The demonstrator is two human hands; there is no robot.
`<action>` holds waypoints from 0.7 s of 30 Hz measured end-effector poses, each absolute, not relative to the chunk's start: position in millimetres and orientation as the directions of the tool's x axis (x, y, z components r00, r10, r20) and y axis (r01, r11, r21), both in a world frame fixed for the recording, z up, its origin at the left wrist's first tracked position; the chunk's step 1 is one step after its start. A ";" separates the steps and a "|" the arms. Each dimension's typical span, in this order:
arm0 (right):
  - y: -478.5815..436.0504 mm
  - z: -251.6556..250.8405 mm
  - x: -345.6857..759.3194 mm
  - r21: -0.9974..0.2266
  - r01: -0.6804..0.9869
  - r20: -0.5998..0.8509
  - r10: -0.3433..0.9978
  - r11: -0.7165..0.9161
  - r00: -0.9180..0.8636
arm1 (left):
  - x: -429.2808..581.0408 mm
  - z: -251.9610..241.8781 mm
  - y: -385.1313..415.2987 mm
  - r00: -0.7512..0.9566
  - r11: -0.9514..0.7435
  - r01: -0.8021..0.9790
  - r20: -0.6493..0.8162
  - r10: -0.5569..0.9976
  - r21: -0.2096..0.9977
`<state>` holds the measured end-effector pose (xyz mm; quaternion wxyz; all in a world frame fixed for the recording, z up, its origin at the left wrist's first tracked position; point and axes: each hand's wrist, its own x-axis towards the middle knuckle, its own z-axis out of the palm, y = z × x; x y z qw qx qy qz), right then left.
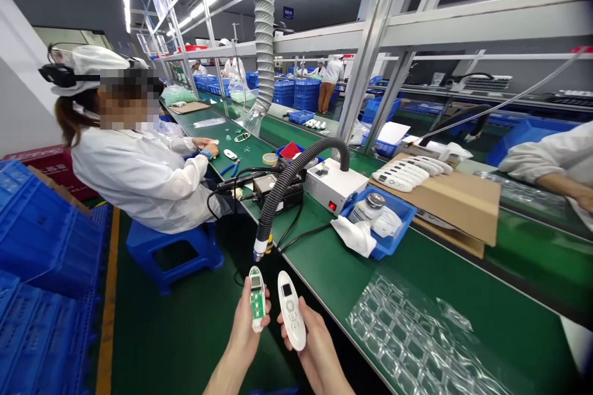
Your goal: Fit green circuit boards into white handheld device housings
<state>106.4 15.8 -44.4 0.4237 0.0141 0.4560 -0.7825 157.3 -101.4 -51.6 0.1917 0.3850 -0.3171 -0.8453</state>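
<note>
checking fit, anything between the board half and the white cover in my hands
Nothing: in the head view the board half, in the left hand, and the white cover, in the right hand, stand apart with only floor behind the gap.

The PCB half-shell (pixel 257 299) is showing a green board w/ white pads, inside a white rim. The remote front cover (pixel 291 319) is looking plain white w/ a small dark window + pale grey button rings. The desk (pixel 333 278) is running dark green. The clear blister sheet (pixel 417 333) is glinting in a grid of bubbles. The small bin (pixel 403 213), stacked crates (pixel 41 247) + stool (pixel 171 253) are showing bright blue. The fume hose (pixel 287 188) is looking ribbed black; control box (pixel 334 184) white w/ a red switch. The carton (pixel 463 200) is showing brown; co-worker's coat (pixel 143 176) white; floor line (pixel 107 308) yellow.
</note>
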 end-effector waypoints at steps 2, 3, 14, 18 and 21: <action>33.5 -42.0 111.2 -0.643 0.716 -0.412 -0.665 -0.273 -0.623 | 168.7 -51.9 -89.9 -0.628 -0.760 0.053 -0.570 -0.529 0.648; 41.4 -41.4 113.5 -0.622 0.730 -0.414 -0.673 -0.283 -0.613 | 174.1 -51.5 -84.0 -0.629 -0.773 0.042 -0.585 -0.512 0.632; 80.3 -39.9 127.1 -0.584 0.752 -0.379 -0.716 -0.307 -0.586 | 188.6 -14.2 -44.4 -0.708 -0.772 -0.028 -0.558 -0.434 0.635; 86.4 -39.7 127.9 -0.588 0.734 -0.343 -0.716 -0.341 -0.608 | 183.0 2.5 -31.4 -0.668 -0.772 -0.041 -0.592 -0.451 0.635; 92.0 -36.9 130.0 -0.683 0.655 -0.298 -0.695 -0.323 -0.654 | 178.5 8.6 -21.0 -0.760 -0.659 -0.083 -0.475 -0.444 0.748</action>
